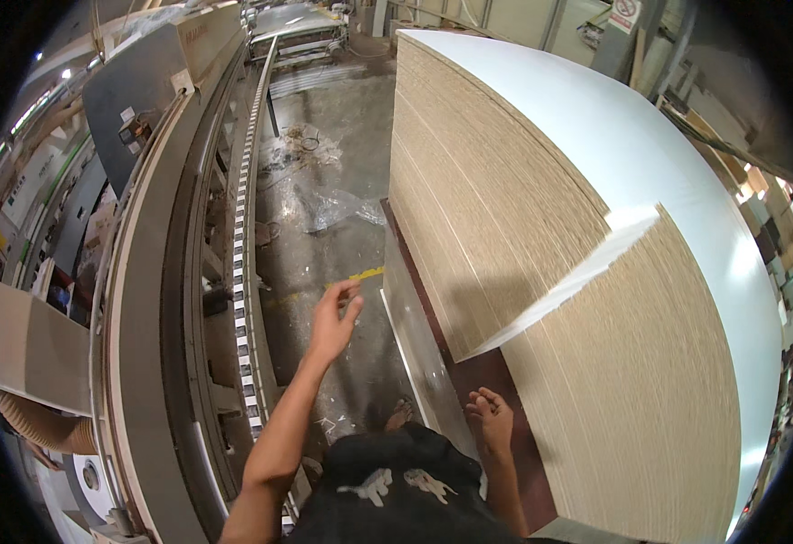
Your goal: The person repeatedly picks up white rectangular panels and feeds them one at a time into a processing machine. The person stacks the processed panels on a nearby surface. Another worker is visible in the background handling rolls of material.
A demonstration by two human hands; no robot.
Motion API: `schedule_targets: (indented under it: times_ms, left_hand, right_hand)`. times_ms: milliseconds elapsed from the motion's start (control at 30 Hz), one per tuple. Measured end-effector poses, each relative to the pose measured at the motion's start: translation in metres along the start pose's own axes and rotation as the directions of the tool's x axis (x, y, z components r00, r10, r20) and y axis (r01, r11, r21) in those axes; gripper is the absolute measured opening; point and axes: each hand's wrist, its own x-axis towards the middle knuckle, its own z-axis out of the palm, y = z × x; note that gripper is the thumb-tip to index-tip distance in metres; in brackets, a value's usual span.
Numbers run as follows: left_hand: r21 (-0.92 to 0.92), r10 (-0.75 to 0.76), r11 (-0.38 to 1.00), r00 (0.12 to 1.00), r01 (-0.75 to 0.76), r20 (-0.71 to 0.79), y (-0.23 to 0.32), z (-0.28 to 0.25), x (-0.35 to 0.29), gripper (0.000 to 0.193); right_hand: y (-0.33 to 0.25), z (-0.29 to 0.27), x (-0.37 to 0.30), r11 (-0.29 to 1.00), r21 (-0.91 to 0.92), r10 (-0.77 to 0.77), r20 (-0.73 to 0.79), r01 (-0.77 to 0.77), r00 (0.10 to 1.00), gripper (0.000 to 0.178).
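Over the concrete floor my left hand (pixel 333 322) hangs in the air, its thumb and fingers parted and nothing between them. Lower and to the right, my right hand (pixel 492 419) is held in front of the stacked boards with loosely bent, parted fingers; I see nothing in it. A tall stack of boards (pixel 496 199) with brown wood-grain edges fills the right side. Beside it stands a nearer stack (pixel 637 390), set back to the right so a white step (pixel 587 267) shows between them. Both have a glossy white top (pixel 551 86). Neither hand touches the boards.
A long machine (pixel 147 354) runs along the left, edged by a black-and-white striped rail (pixel 242 299). Crumpled clear plastic film (pixel 338 208) lies on the floor (pixel 360 109). A dark red base (pixel 505 385) sticks out below the boards. A ribbed hose (pixel 43 424) is at lower left.
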Motion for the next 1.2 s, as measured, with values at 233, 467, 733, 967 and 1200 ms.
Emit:
schedule_targets:
  times_ms: [233,467,733,967,1200]
  left_hand:
    - [0.022,-0.155,0.988,0.973,0.154,0.172,-0.075,0.08,0.147,0.039]
    - [0.529,-0.304,0.818,0.95,0.226,0.065,-0.137,0.129,0.314,0.06]
    - [0.658,-0.168,0.753,0.975,0.03,0.147,-0.212,0.153,0.392,0.05]
    - [0.687,-0.026,0.677,0.924,-0.265,0.382,-0.232,0.136,0.429,0.035]
    - [0.735,0.026,0.584,0.913,-0.345,0.408,-0.308,0.112,0.469,0.026]
  right_hand:
    - [0.012,0.03,0.046,0.969,-0.249,0.029,0.1,-0.004,0.995,0.042]
    - [-0.025,0.095,0.093,0.895,-0.441,0.144,0.163,-0.058,0.976,0.039]
    - [-0.069,0.238,0.188,0.891,-0.399,0.282,0.115,-0.216,0.952,0.052]
    - [-0.083,0.343,0.311,0.695,-0.684,-0.124,0.188,0.22,0.974,0.05]
    - [-0.048,0.436,0.428,0.668,-0.698,-0.105,0.257,0.259,0.961,0.054]
